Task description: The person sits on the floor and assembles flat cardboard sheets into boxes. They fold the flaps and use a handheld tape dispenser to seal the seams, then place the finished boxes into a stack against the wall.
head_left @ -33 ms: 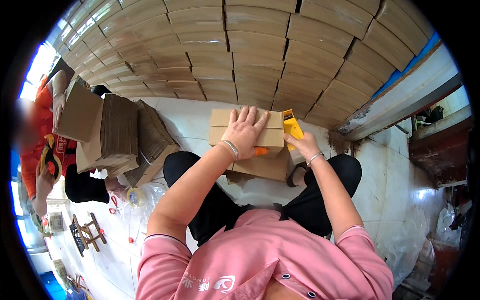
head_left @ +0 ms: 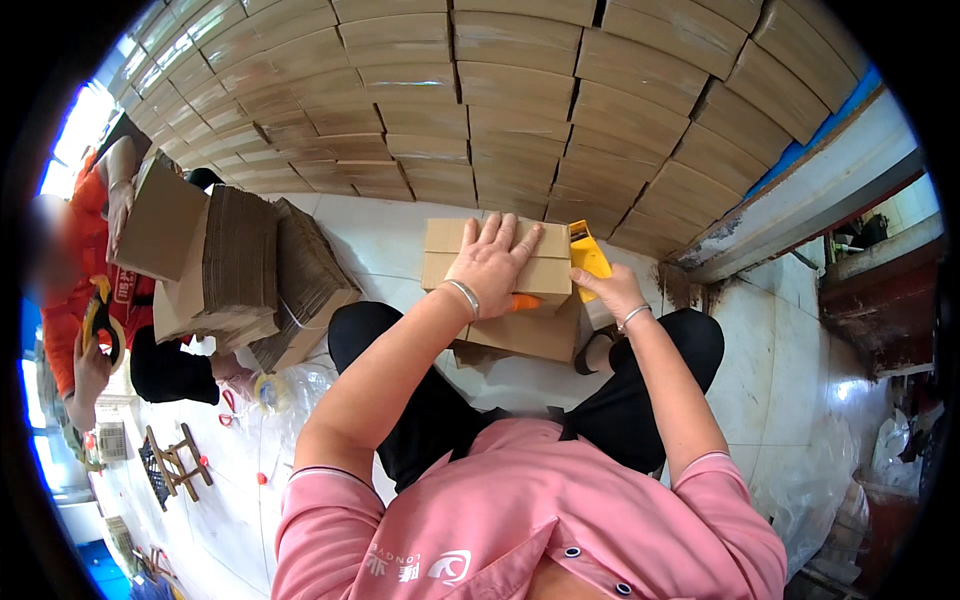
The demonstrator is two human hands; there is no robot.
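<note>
My left hand [head_left: 492,262] lies flat with spread fingers on the top of a small closed cardboard box [head_left: 437,262]. A yellow tape dispenser [head_left: 590,252] is in my right hand [head_left: 612,291], held against the right end of the box. My right fingers are partly hidden behind the dispenser. Just below the box's near edge, by my left wrist, an orange piece [head_left: 525,301] shows; its kind I cannot make out. Under all this is a larger cardboard box [head_left: 535,334], between my knees.
A wall of stacked cartons [head_left: 515,90] rises beyond. Bundled flat cardboard [head_left: 240,255] stands at left, beside a person in orange [head_left: 85,270] holding another tape dispenser [head_left: 102,318]. Red scissors [head_left: 227,402], a tape roll [head_left: 268,393] and a small wooden stool [head_left: 178,465] are on the floor.
The small box and both my hands sit very slightly farther right. The other person's tape dispenser has tilted a little.
</note>
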